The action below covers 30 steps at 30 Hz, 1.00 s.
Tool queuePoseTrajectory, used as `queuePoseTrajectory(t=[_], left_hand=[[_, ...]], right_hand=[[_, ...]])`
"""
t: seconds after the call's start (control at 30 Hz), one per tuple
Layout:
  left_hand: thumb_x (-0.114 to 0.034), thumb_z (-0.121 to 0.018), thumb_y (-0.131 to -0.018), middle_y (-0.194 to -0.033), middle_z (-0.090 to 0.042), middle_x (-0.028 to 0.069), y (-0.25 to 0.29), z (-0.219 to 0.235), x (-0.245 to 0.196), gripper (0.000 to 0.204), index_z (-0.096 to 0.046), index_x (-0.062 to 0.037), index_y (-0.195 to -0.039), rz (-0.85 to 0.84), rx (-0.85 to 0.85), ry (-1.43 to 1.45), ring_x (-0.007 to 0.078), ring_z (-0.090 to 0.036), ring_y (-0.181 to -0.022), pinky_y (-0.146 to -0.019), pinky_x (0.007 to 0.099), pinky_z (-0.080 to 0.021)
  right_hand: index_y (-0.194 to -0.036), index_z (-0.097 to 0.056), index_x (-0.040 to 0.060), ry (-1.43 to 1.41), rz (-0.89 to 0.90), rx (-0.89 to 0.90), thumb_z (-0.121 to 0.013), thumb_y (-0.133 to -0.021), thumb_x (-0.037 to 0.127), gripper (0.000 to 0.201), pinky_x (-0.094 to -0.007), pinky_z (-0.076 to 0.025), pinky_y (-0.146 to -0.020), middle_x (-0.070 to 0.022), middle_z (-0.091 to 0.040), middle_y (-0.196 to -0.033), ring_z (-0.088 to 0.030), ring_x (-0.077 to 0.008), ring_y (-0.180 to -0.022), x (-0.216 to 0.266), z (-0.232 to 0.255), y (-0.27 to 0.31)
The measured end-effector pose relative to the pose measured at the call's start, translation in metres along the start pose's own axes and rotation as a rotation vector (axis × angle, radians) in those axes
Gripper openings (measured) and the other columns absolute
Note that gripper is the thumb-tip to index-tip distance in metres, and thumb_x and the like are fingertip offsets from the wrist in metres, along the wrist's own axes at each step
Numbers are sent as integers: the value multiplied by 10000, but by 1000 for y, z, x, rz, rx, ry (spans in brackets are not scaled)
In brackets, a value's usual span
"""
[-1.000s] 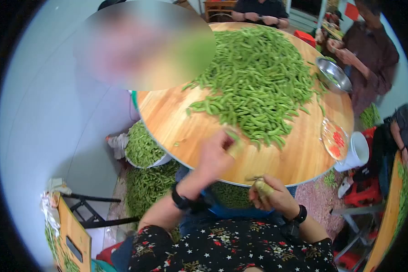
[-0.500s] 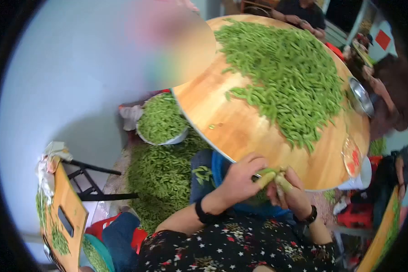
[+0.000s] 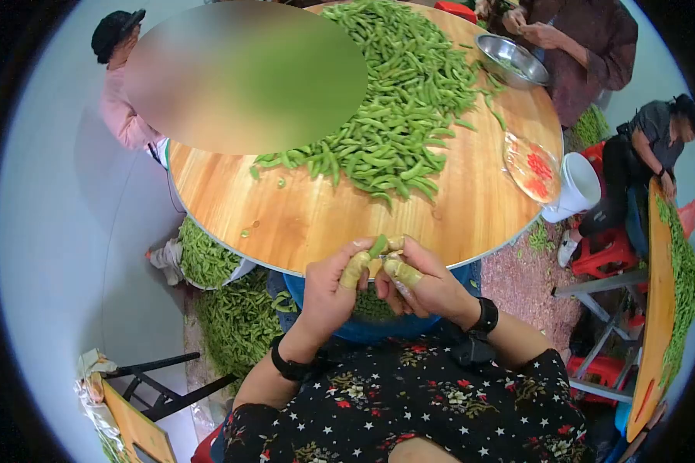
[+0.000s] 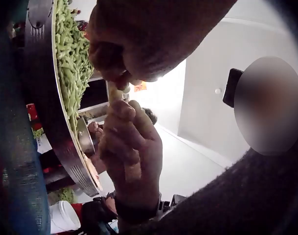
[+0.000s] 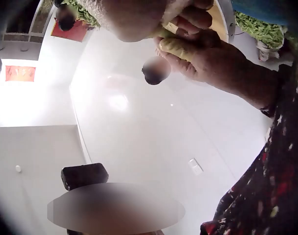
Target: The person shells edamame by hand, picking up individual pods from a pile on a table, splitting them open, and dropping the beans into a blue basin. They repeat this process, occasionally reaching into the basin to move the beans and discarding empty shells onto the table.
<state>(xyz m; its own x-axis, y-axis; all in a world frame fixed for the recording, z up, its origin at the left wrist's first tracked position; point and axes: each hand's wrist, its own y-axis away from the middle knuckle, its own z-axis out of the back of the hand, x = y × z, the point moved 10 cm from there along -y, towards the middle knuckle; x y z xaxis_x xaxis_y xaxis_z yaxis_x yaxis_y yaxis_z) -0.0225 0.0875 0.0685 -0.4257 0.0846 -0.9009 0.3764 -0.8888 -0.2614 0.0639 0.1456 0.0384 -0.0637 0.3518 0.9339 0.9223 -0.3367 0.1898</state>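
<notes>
In the head view a green pod (image 3: 378,246) is pinched between thumb and finger of the left hand (image 3: 331,282). The right hand (image 3: 423,279) meets it fingertip to fingertip, its fingers curled at the pod's end; a small metallic glint shows between them. Both thumbs have yellowish coverings. Beyond the hands, a large heap of green pods (image 3: 394,131) lies on the round wooden table (image 3: 309,224). The left wrist view shows the right hand (image 4: 132,147) below the left hand (image 4: 144,39), fingertips close together; what lies between them is partly hidden.
Below the hands is a blue tub (image 3: 355,330). A steel bowl (image 3: 512,62) and a plastic-wrapped disc (image 3: 531,167) sit on the table's right side, with a white bucket (image 3: 578,187) beside it. Pods fill a basin (image 3: 208,255) at left. Other people sit around.
The left hand has come back from the heap's near edge to meet the right hand, now with a pod in its fingers. The head view has swung about between frames.
</notes>
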Motion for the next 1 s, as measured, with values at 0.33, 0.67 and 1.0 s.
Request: queuePoseTrajectory(t=[0.33,0.67,1.0], left_hand=[[-85,-501,-940,-613,-532,5,-5,-15,4,305,-570,-25,-1231,118,19,129,68,-491,-520,-493,227,-401],[-220,-503,-967,-621,-570,39,11,-37,32,348,-569,13,-1216,420,98,720,74,-510,-520,-503,225,-421],[-35,-615,-863,-790,-634,105,2,-20,-35,218,-613,29,-1071,-456,-6,-601,149,-613,-710,-621,300,-500]], right_hand=[[-1013,-430,57,-50,80,-16,-421,-988,224,169,-211,-377,-405,-36,-562,-733,-504,-89,-490,-2,14,4],[-1177,-466,73,-495,-89,174,-375,-991,177,232,-223,-330,-313,-50,-553,-670,-416,-99,-368,-10,-1,1],[-1012,-469,81,-203,-171,-55,-389,-980,187,137,-239,-372,-349,-49,-552,-686,-479,-112,-424,-29,20,-3]])
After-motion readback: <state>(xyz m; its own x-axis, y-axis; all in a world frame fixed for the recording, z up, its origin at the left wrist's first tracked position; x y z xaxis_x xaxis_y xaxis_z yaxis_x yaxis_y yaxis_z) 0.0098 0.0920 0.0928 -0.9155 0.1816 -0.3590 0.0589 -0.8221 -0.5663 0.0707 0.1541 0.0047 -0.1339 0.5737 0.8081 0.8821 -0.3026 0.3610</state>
